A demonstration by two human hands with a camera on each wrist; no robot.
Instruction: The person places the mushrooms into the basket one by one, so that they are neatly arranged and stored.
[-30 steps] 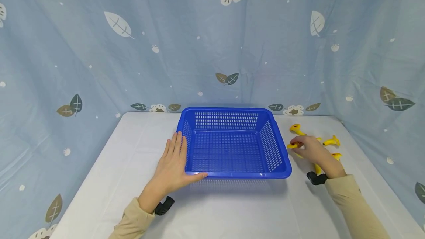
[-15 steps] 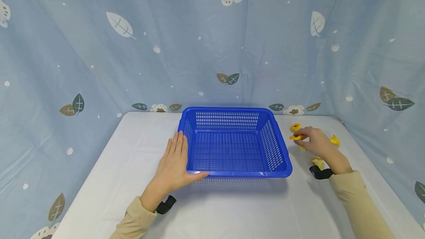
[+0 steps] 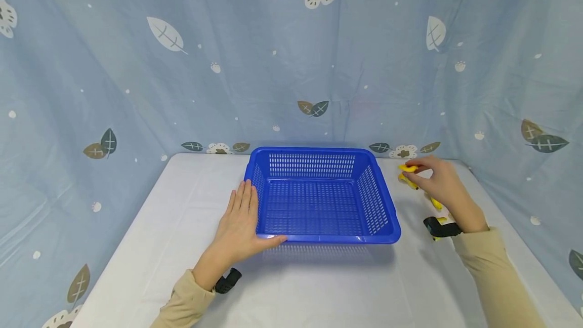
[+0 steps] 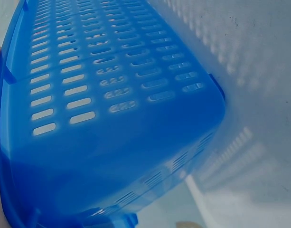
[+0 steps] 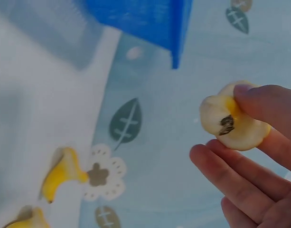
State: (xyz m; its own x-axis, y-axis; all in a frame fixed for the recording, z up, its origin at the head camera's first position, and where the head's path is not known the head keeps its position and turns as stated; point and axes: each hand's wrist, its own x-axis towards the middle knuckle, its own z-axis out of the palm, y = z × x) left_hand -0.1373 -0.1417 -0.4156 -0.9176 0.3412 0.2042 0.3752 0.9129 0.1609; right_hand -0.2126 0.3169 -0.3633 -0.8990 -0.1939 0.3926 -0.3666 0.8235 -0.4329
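Observation:
A blue rectangular plastic basket (image 3: 319, 240) with slotted walls stands on the white table. My left hand (image 3: 237, 229) rests on its near left corner, fingers straight along the left rim and thumb on the front rim. In the left wrist view the basket's outer wall (image 4: 98, 156) fills most of the picture. Right of the basket, my right hand (image 3: 439, 181) pinches a small yellow banana-like piece (image 5: 238, 126) between thumb and fingers. That piece is pale and lobed, with a dark stub in its middle. Its exact kind cannot be told.
Several similar yellow banana-like pieces lie on the right side of the table, one near the back (image 3: 408, 182) and another below the hand (image 3: 435, 203); the right forearm partly hides others. A blue patterned curtain (image 3: 218, 85) hangs behind the table (image 3: 328, 292).
My right hand has moved away from me, towards the table's back right, with the yellow piece in its fingers. The left hand and basket have stayed almost still.

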